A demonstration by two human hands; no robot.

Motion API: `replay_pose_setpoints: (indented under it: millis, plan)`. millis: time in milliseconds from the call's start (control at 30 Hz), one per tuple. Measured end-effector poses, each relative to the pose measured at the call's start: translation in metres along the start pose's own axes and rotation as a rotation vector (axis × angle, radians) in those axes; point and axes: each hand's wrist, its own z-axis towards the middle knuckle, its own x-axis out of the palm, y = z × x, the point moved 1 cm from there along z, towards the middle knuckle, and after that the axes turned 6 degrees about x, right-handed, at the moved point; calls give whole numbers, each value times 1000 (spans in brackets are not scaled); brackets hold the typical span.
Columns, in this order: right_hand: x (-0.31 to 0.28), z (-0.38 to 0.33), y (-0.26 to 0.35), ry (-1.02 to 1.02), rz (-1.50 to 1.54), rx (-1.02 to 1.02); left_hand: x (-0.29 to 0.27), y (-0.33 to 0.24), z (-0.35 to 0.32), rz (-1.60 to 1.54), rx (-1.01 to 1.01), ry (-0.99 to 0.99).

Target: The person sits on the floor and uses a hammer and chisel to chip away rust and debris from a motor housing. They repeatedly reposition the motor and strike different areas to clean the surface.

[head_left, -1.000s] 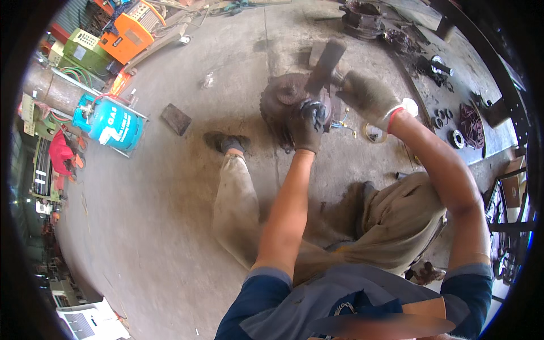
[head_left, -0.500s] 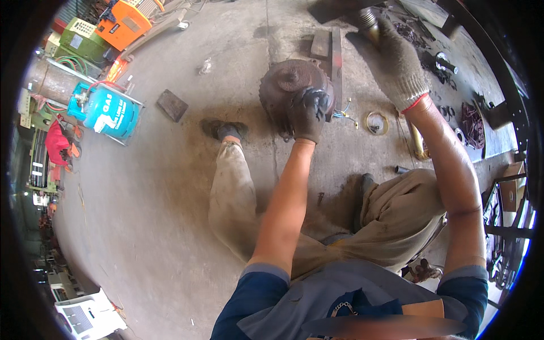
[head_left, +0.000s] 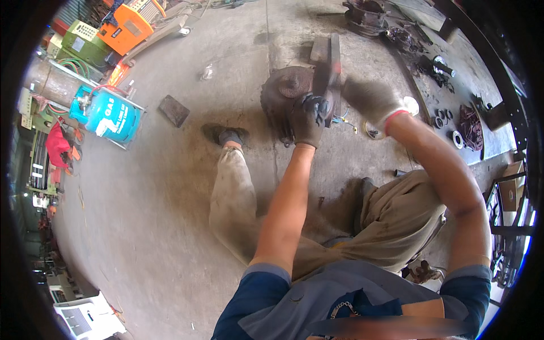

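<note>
A round, rusty motor housing (head_left: 275,93) lies on the concrete floor in front of me. My left hand (head_left: 309,120), in a dark-palmed work glove, is closed in a fist at its right side. What that fist grips is hidden by the fingers. My right hand (head_left: 371,101), in a grey knitted glove with a red cuff, is wrapped round a hammer. The hammer's dark head (head_left: 327,80) shows only as a blur over the housing's right edge, just above my left fist. Motion smears the right glove too.
A metal bar (head_left: 335,48) lies beyond the housing. Wires and a coil (head_left: 372,131) sit to its right, with rings and greasy parts (head_left: 443,116) farther right. A flat plate (head_left: 174,110) and a blue gas cylinder (head_left: 120,115) are at left. A drum-like part (head_left: 365,20) stands far off.
My right hand has swung the hammer down and left, from the upper right to the housing. My left fist stays almost in place.
</note>
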Motion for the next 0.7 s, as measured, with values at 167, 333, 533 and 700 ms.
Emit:
replay_pose_setpoints:
  millis: [167, 333, 533, 700]
  plan:
    - [-2, 4, -11, -634, 626, -150, -1, -2, 0, 56, 35, -27]
    - [8, 8, -3, -215, 156, 25, 0, 0, -2, 12, 10, 5]
    - [-7, -2, -13, -794, 716, -158, 3, 3, -6, 48, -1, 34]
    - [5, -1, -8, -215, 226, -27, 0, 0, -4, 36, -1, 47]
